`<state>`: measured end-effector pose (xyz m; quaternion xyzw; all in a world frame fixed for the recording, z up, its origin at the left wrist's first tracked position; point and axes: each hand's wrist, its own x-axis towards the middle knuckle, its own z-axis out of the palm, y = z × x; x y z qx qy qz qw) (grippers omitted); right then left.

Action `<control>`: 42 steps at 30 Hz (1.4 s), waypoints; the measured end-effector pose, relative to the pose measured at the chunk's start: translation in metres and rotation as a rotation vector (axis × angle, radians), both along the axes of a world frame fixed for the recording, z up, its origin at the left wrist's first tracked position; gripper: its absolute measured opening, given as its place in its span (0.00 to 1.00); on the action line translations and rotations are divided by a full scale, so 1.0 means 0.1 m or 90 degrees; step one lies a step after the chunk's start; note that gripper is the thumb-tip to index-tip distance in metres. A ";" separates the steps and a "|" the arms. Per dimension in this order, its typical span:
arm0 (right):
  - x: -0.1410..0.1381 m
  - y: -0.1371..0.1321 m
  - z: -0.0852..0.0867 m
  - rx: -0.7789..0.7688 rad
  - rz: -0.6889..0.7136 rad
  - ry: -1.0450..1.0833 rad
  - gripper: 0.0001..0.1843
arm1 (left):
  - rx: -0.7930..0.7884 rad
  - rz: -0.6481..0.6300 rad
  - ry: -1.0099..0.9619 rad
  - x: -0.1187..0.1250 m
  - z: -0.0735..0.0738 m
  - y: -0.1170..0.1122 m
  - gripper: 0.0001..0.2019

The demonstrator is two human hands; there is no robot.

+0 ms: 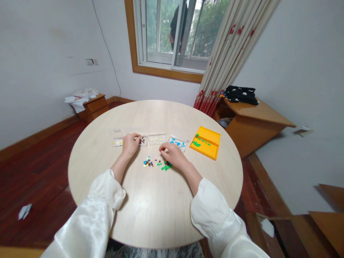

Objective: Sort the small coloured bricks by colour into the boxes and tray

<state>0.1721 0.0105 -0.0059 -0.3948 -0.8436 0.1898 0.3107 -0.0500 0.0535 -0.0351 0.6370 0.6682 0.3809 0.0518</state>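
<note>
Fingers, left hand (130,144): thumb and fingertips drawn close together at the brown pieces (143,140); whether one is pinched, I cannot tell.
Fingers, right hand (173,154): curled, tips nearly meeting, near the trays; any grip on a piece cannot be made out.
Mixed pile (148,162): blue, yellow and brown bits on the table, between the forearms.
Green pile (166,167): just beside it, partly beneath the right hand.
Clear box (117,146): under the left hand, with yellow and brown pieces.
Middle tray (157,143): pale pieces.
Next tray (180,138): blue pieces.
Orange case (210,134): open, green pieces inside.
Table (150,204): round, pale wood.
Beyond: window (161,32), patterned curtain (223,50).
</note>
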 end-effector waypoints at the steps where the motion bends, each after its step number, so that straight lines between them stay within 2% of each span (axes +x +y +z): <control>1: 0.00 0.01 -0.02 0.003 -0.003 -0.006 0.09 | 0.003 0.000 -0.001 0.01 0.01 -0.01 0.13; 6: 0.00 0.04 -0.06 0.007 0.040 -0.053 0.09 | 0.015 -0.005 -0.005 0.08 0.10 -0.10 0.12; 11: -0.02 -0.01 -0.05 0.011 0.098 -0.080 0.07 | 0.018 0.003 -0.001 0.16 0.19 -0.20 0.18; 15: -0.06 -0.05 -0.04 0.000 0.100 -0.094 0.03 | 0.020 -0.043 -0.033 0.21 0.21 -0.25 0.18; 21: -0.09 -0.06 -0.07 -0.004 0.092 -0.130 0.07 | 0.014 -0.134 -0.070 0.30 0.21 -0.32 0.17; 25: -0.07 -0.04 -0.08 -0.006 0.057 -0.098 0.06 | 0.004 -0.219 -0.087 0.35 0.20 -0.35 0.14; 33: -0.04 0.05 -0.11 0.014 -0.089 -0.025 0.04 | -0.027 -0.365 -0.114 0.49 0.25 -0.46 0.08; 37: -0.04 0.06 -0.12 0.006 -0.126 -0.027 0.05 | -0.026 -0.372 -0.125 0.55 0.24 -0.49 0.06; 42: -0.05 0.06 -0.11 -0.009 -0.120 -0.011 0.04 | -0.030 -0.357 -0.126 0.58 0.21 -0.49 0.05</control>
